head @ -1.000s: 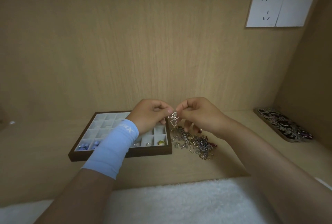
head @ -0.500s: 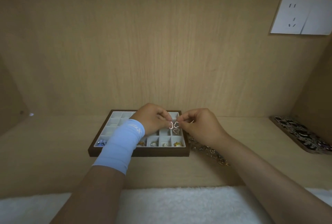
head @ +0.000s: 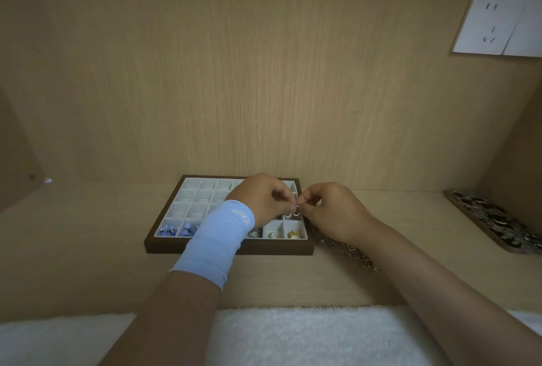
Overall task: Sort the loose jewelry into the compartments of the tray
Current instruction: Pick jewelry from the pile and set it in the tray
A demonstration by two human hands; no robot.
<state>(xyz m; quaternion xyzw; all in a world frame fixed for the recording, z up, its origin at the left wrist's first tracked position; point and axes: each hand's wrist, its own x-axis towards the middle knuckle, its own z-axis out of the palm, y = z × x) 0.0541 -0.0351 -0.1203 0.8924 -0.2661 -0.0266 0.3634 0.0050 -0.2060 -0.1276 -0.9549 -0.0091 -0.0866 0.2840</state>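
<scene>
A pale wooden back panel (head: 234, 87) and side walls box in a wooden desk surface (head: 73, 263), with a white fleecy cloth (head: 308, 336) lying along its near edge. A white wall socket plate (head: 498, 23) is fixed high on the right. A dark-framed tray (head: 275, 249) of pale square compartments sits close to the back panel, and bare desk stretches to its left and in front of it. Well apart on the far right, a flat patterned object (head: 492, 222) lies near the side wall. Both forearms reach in over the cloth, the left one wearing a light-blue wrist sleeve (head: 217, 242) that crosses the tray's front rim. The left hand (head: 264, 198) hangs over the tray's right half, fingers curled, thumb and forefinger pinching. The right hand (head: 331, 210) meets it from just past the tray's right edge, fingers likewise curled into a pinch. Between them they hold a small silver piece (head: 293, 214), which dangles over the rightmost column, above the compartment behind the front one; whether it touches the lining cannot be told. A heap of loose jewelry (head: 355, 251) lies just beside the tray's right wall, partly hidden under the right wrist. The front row holds blue pieces (head: 176, 230) at the left, a pale ring piece (head: 272, 235) and a gold piece (head: 294, 235) at the right.
</scene>
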